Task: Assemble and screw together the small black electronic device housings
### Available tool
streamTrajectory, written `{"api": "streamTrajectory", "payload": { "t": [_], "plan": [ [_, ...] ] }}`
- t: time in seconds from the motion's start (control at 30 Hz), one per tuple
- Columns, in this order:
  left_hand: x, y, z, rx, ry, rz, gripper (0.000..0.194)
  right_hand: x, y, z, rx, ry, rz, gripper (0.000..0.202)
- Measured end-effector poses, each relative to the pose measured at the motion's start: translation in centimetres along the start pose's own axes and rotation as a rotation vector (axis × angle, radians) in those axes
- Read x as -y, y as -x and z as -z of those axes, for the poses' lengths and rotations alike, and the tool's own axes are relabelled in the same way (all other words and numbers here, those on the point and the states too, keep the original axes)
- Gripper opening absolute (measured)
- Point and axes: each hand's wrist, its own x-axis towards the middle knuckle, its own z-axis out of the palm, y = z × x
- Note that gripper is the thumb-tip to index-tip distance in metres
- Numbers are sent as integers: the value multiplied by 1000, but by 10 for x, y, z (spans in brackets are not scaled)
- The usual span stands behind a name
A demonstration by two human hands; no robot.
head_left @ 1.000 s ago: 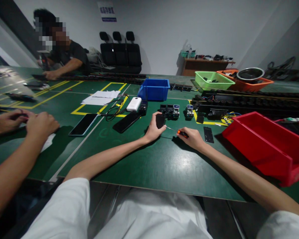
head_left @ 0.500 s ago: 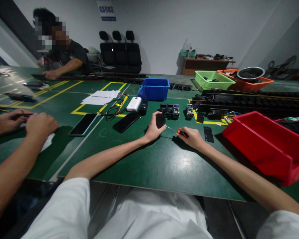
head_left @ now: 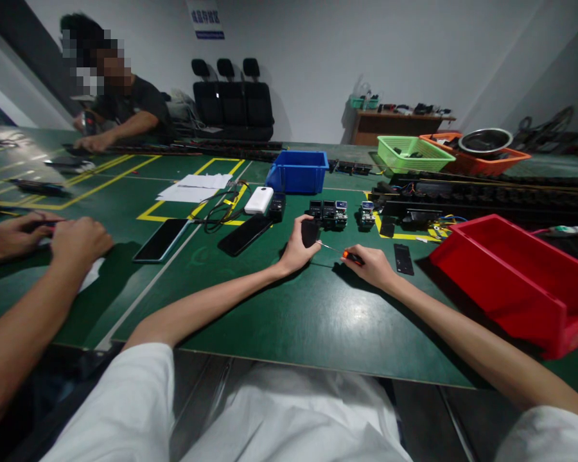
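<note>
My left hand is wrapped round a small black device, held upright just above the green table. In my right hand is a screwdriver with an orange and black handle. Its thin shaft points left, and the tip is at the edge of the black device. Behind my hands stand several small electronic modules, with one more module set apart to their right. A flat black plate lies to the right of my right hand.
A red bin stands at the right, a blue bin behind. Phones, a white power bank and papers lie to the left. A neighbour's hands work at far left; another person sits across.
</note>
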Motion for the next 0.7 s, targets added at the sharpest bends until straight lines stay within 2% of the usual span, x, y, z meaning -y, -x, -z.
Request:
{"api": "streamTrajectory", "payload": {
  "t": [0.7],
  "plan": [
    [2,0,0,12,11,-6,59,0,0,-2,1,9,0,20]
  ]
}}
